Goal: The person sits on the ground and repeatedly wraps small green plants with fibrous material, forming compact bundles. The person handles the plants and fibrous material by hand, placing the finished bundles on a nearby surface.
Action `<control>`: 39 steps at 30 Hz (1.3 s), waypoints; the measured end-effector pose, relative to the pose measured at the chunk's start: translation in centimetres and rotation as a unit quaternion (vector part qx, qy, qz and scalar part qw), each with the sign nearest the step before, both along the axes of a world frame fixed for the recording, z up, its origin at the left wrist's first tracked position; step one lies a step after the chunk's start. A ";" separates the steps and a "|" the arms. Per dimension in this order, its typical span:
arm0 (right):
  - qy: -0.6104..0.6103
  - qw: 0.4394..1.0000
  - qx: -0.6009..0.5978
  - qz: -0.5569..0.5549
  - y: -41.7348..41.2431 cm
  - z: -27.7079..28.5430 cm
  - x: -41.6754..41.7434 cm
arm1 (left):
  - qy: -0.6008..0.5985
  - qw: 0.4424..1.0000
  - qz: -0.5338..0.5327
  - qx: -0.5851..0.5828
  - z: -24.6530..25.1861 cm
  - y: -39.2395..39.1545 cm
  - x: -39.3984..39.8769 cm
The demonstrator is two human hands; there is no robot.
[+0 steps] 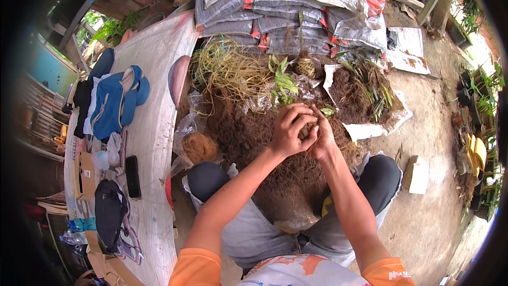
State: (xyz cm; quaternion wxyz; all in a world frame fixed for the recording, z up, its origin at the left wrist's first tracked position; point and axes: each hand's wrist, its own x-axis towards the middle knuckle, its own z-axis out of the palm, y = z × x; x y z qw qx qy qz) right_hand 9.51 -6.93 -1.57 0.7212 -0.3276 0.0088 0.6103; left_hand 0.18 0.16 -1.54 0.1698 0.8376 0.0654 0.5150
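Note:
Cupped together, my left hand [293, 132] and my right hand [324, 137] press around a clump of brown fibrous material [306, 128]. Fingers cover much of it. Below them spreads a heap of dark brown fibre [254, 139]. A green leaf [328, 111] shows just past my right fingers; whether it belongs to the clump I cannot tell. Beyond my left hand lies a leafy green plant [283, 81]. Farther off stands a root ball wrapped in pale strands [304, 67], with a thin upright stem.
Tangled yellow-green twine [230, 71] lies at the far left of the heap. An opened sack [403, 113] holds fibre and long-leaved plants [373, 91]. Stacked filled sacks [293, 20] rise behind. Orange-brown fibre [199, 147] sits in clear plastic. A bench [154, 127] at left carries a phone [133, 177] and bags.

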 end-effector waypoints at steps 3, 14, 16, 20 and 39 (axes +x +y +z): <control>-0.026 0.999 -0.023 -0.026 -0.2 0.4 -1.1 | -0.011 1.000 0.006 -0.003 -0.9 0.0 -0.1; -0.005 0.999 -0.040 -0.034 -1.0 -0.5 -1.1 | 0.062 0.997 -0.022 -0.045 -0.1 -1.1 -0.4; 0.007 0.998 -0.044 -0.043 -0.8 -0.5 -1.0 | 0.057 0.996 -0.046 -0.048 0.6 -0.7 -0.5; -0.011 0.999 -0.030 -0.039 -0.8 0.2 -1.5 | 0.054 0.997 -0.043 -0.042 0.7 -0.4 -0.9; -0.019 0.991 -0.084 -0.101 -1.1 -0.9 -1.3 | 0.021 1.000 -0.012 -0.010 -0.9 -2.3 -0.4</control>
